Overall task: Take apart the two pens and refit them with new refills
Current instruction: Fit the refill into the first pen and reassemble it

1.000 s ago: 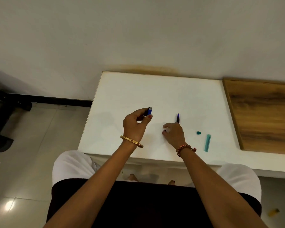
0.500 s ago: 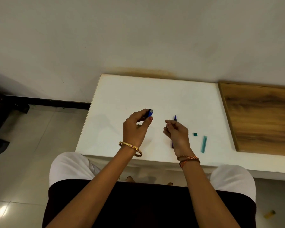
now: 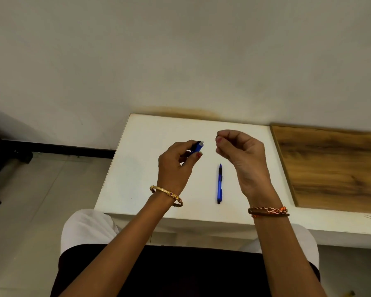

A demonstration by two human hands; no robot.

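Note:
My left hand [image 3: 173,168] is raised over the white table [image 3: 154,136] and grips a blue pen barrel [image 3: 197,147] whose white end pokes out past my fingertips. Level with it on the right, my right hand [image 3: 244,159] is lifted with its fingers pinched together. A small dark pen part [image 3: 217,137] shows at those fingertips. A second blue pen [image 3: 220,184] lies flat on the table between my hands, tip pointing away from me. My right hand hides the table behind it.
A brown wooden board [image 3: 334,168] adjoins the white table on the right. A pale wall rises just behind the table. Tiled floor and a black bar [image 3: 51,149] are at the left. My lap is below the table's near edge.
My right hand has risen from the table, fingers pinched, to the level of my left hand. The blue pen it was covering now lies in plain sight. The view has shifted.

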